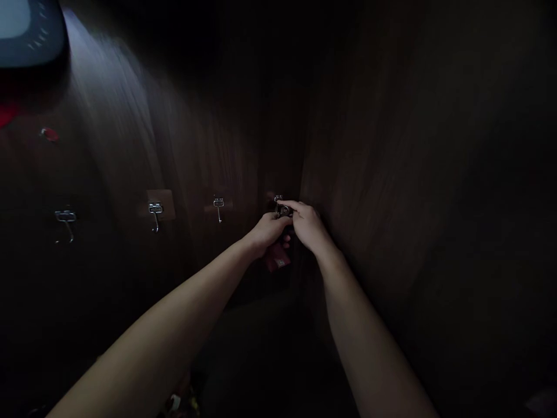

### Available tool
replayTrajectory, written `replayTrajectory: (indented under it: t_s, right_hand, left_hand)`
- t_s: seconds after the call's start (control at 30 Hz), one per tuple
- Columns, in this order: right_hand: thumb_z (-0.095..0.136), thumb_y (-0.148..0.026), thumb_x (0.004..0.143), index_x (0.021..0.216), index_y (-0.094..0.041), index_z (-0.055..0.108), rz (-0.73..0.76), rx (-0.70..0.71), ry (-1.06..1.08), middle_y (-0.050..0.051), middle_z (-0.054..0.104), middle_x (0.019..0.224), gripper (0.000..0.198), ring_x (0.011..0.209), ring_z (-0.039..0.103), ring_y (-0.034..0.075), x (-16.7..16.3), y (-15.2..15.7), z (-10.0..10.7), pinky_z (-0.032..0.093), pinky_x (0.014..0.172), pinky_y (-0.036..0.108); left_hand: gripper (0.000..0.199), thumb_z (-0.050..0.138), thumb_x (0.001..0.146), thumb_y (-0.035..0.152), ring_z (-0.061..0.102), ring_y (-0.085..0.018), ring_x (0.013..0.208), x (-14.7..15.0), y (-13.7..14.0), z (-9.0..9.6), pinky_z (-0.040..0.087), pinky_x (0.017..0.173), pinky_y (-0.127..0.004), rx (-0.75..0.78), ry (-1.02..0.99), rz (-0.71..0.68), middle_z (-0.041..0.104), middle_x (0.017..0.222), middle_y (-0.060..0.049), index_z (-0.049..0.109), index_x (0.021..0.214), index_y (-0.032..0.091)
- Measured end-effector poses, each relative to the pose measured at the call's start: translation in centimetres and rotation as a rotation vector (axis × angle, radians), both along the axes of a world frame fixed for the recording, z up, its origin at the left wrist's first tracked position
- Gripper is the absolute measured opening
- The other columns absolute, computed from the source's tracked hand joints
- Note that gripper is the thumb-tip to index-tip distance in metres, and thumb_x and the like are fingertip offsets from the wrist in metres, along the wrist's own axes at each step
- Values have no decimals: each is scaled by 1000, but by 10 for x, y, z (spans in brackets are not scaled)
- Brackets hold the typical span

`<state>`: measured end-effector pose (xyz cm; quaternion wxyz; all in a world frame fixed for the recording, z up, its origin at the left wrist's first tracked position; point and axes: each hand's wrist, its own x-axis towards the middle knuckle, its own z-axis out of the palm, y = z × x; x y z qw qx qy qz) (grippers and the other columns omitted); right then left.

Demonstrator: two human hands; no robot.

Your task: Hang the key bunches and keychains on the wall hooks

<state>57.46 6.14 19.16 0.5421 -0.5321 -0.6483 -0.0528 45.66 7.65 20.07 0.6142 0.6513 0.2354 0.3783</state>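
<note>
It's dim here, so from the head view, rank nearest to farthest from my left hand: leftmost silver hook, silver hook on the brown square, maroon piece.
1. Maroon piece, below your left hand.
2. Silver hook on the brown square, to the left.
3. Leftmost silver hook, farther left.

Glossy metal hooks (278, 198); wood-grained wall (187, 145)
</note>
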Motion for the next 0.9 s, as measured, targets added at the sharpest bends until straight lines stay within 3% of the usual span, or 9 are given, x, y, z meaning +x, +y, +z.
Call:
replayTrajectory:
  t_s: [0.1,0.2,0.27,0.4,0.53,0.6,0.67,0.8,0.9]
  right_hand:
    - [32,-3,74,103,-21,66,83,-55,77,2,65,90,48,80,59,14,4,3,2,48,76,29]
    - [34,-5,75,111,-25,62,42,-63,77,2,64,92,49,79,58,14,2,0,-5,47,78,32]
    - [38,-7,77,118,-27,57,6,-13,46,2,63,98,50,82,58,14,-4,-8,-17,46,82,34]
    - [40,-15,82,125,-26,49,44,26,68,4,62,98,45,85,59,16,-30,-34,-56,46,83,34]
    - [42,-20,85,119,-28,54,261,-270,-59,3,63,98,37,87,59,16,-69,-58,-105,47,81,32]
    - [42,-18,84,120,-29,54,353,-426,-158,3,62,102,39,92,59,16,-90,-68,-128,46,84,33]
    - [41,-16,84,119,-28,54,423,-508,-211,4,61,108,39,99,57,17,-110,-77,-147,44,89,34]
    - [41,-15,84,116,-26,57,490,-619,-259,4,61,110,37,103,56,18,-144,-91,-169,42,92,33]
    - [41,-16,85,116,-26,57,497,-650,-250,5,59,112,36,106,54,18,-168,-102,-176,40,94,33]
  left_hand:
    - [6,51,80,20,41,-3,38,-14,-3,11,38,34,-13,35,-8,1,54,62,4,55,78,16]
    - [9,51,80,24,39,-3,39,-47,-9,-2,36,34,-12,40,15,28,53,64,4,54,76,17]
    - [12,57,76,26,39,-4,39,-81,-17,-29,33,31,-13,7,103,46,54,62,3,54,72,15]
    - [20,58,72,36,40,-4,39,-163,-38,-99,32,31,-14,-138,434,123,56,64,4,53,74,16]
    - [26,59,67,39,59,-14,58,-242,-61,-148,44,41,-20,-139,505,299,64,73,1,57,82,18]
    - [36,60,67,39,63,-21,89,-274,-73,-157,52,69,-28,-58,497,398,68,98,-3,59,98,20]
    - [45,58,68,39,57,-24,108,-302,-87,-161,46,89,-32,1,519,501,64,115,-5,57,109,20]
    - [38,45,78,42,62,-24,101,-357,-114,-168,47,89,-35,120,687,655,69,107,-4,60,106,22]
    - [37,43,78,44,61,-26,102,-404,-127,-182,46,90,-38,355,823,844,68,109,-7,65,98,22]
